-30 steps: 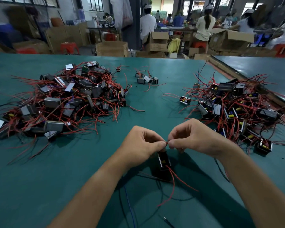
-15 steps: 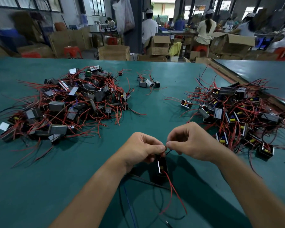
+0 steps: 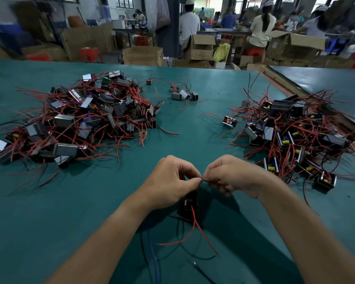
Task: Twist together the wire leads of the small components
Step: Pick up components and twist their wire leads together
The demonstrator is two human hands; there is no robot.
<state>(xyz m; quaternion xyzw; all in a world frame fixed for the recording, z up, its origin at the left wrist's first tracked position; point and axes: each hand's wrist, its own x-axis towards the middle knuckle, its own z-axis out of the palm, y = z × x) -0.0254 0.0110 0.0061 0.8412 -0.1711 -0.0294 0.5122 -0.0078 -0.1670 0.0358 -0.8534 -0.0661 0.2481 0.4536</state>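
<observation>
Since half a second ago the two hands have drawn closer, so their fingertips now meet. The red wires (image 3: 195, 228) below the component have spread, one curving to the lower left and one running to the lower right.

Two bare forearms reach in from the bottom of the view over a teal table (image 3: 49, 222). The left hand (image 3: 170, 181) and right hand (image 3: 232, 177) come together just above the table, near its front middle. Each hand pinches the thin wire leads (image 3: 202, 178) between thumb and forefinger, with the other fingers curled in. The leads are too small to tell how far they are wound together.

The small black component (image 3: 190, 203) sits just under the left hand, partly hidden by it. Whether it rests on the table or hangs just above cannot be told. A blue wire (image 3: 152, 249) and thin dark wires lie on the table beneath the arms.

A large left pile (image 3: 80, 119) of similar components tangled in red wire lies well apart from the hands. A right pile (image 3: 291, 130) lies opposite it. A few loose components (image 3: 183, 94) sit between the two piles, farther back. Beyond the table are cardboard boxes (image 3: 142, 56) and blurred people at work.
</observation>
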